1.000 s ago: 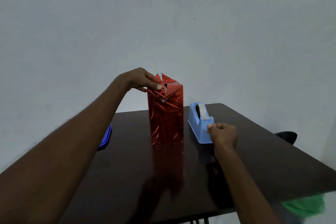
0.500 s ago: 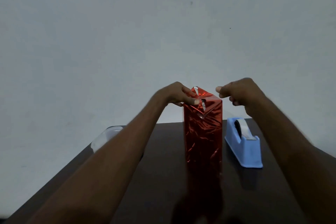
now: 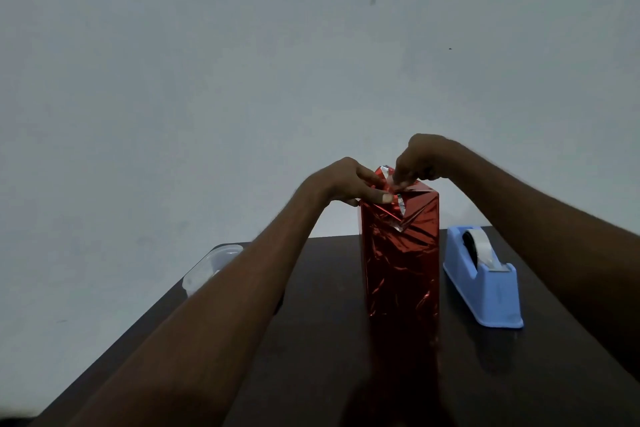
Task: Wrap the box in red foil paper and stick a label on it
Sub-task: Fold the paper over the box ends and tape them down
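A tall box wrapped in red foil paper stands upright on the dark table. Its top folds are loose, with silver underside showing. My left hand grips the folded foil at the box's top left corner, thumb pressed on the front. My right hand comes down from the right and pinches a small piece at the top folds; it looks like tape, but I cannot tell for sure. No label is visible.
A light blue tape dispenser with a white roll sits right of the box. A clear plastic container lies at the table's far left edge, partly behind my left forearm. A plain wall is behind.
My right hand left the tape dispenser, rose, and now meets the foil folds on top of the box. The left hand kept its hold. The camera shifted left.
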A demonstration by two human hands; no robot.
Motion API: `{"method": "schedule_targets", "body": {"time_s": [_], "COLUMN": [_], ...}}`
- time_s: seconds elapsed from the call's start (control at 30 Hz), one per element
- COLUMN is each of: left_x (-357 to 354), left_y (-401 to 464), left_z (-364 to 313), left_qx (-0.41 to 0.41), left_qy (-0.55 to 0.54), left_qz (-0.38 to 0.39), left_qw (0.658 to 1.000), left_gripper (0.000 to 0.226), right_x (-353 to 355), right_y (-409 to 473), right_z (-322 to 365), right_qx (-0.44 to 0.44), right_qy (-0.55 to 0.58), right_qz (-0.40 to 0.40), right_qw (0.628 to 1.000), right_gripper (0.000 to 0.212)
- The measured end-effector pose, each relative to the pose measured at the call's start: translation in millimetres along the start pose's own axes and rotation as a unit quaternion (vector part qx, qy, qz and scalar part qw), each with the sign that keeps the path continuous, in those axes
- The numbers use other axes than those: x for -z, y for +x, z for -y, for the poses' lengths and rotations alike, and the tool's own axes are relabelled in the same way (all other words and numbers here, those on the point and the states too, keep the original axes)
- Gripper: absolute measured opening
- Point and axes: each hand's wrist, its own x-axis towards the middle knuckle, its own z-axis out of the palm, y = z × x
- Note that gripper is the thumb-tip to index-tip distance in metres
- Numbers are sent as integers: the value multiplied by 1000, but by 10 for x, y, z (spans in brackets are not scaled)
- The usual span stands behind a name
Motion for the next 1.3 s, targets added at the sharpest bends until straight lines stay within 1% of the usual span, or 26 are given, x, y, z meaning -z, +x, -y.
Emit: {"method": "schedule_targets", "body": {"time_s": [0.07, 0.13, 0.23, 0.3, 0.4, 0.43, 0.47, 0.5, 0.53, 0.57, 0.63, 0.73, 0.87, 1.0, 1.1, 1.2, 1.3], "left_x": [4, 5, 5, 6, 10, 8, 8, 4, 2, 2, 2, 1, -4, -1, -4, -9, -11], "left_y": [4, 3, 1, -3, -3, -3, -1, -4, -6, -5, 1, -3, -7, -19, -20, -21, -32], "left_z": [3, -1, -16, -27, -22, -18, -18, -19, -19, -16, -13, -17, -15, -22, -28, -23, -32], "left_qx": [2, 1, 3, 7, 10, 10, 9, 9, 9, 9, 11, 13, 13, 12, 12, 13, 14], "left_qy": [-5, -4, -5, -10, -18, -20, -20, -20, -21, -21, -26, -28, -28, -27, -27, -30, -28], "left_qz": [1, 0, 1, 1, 1, 2, 2, 1, 1, 1, 4, 3, 5, 0, 3, 2, 1], "left_qw": [1000, 1000, 1000, 1000, 1000, 1000, 1000, 1000, 1000, 1000, 1000, 1000, 1000, 1000, 1000, 999, 1000], "left_gripper": [48, 48, 47, 47, 47, 46, 46, 46, 46, 46, 46, 45, 43, 44, 44, 43, 43], "right_x": [-47, -73, -67, -59, -66, -84, -111, -147, -190, -240, -329, -385, -403, -375, -366, -385, -380], "right_y": [59, 125, 161, 146, 205, 219, 221, 190, 149, 122, 123, 141, 163, 147, 97, 95, 88], "right_z": [-9, -33, -90, -180, -387, -448, -479, -486, -465, -441, -418, -396, -397, -421, -430, -409, -379], "right_qx": [1, 8, 16, 6, 1, 0, -4, -13, -26, -40, -57, -65, -66, -56, -37, -52, -62], "right_qy": [-51, -82, -136, -117, -20, 41, 117, 184, 222, 224, 213, 226, 250, 271, 255, 235, 232], "right_qz": [-5, -55, -124, -140, -167, -158, -128, -80, -31, 3, 33, 37, 24, 42, 60, 47, 32], "right_qw": [999, 995, 983, 983, 986, 987, 985, 980, 974, 974, 975, 971, 966, 960, 964, 970, 970], "right_gripper": [27, 27, 35, 37, 28, 29, 33, 35, 36, 37, 40, 45, 43, 45, 50, 41, 39]}}
